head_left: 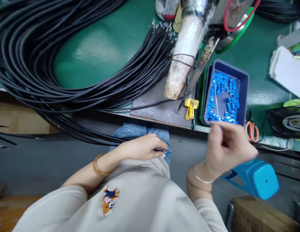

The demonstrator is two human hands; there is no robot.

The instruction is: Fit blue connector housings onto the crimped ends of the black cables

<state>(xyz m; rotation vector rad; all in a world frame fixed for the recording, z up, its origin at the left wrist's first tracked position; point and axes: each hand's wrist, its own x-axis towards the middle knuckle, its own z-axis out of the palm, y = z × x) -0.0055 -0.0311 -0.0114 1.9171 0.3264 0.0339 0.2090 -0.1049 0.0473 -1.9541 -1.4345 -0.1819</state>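
Note:
My left hand (147, 146) is over my lap, its fingers closed around the end of a black cable (111, 138). A small blue connector piece (168, 152) shows at the fingertips, at the cable's end. My right hand (227, 145) is raised at the table's front edge, just in front of a dark blue-grey tray (242, 93). Its fingers are curled in and slightly blurred; anything inside them is hidden. Many small blue connectors (233, 104) lie loose in the tray.
A large bundle of black cables (99, 93) curves across the green table (96, 48). A soldering iron (198, 74) stands beside a white-wrapped tube (181, 61). A yellow clip (190, 108) and orange-handled scissors (252, 131) lie near the edge. A blue stool (263, 180) stands below.

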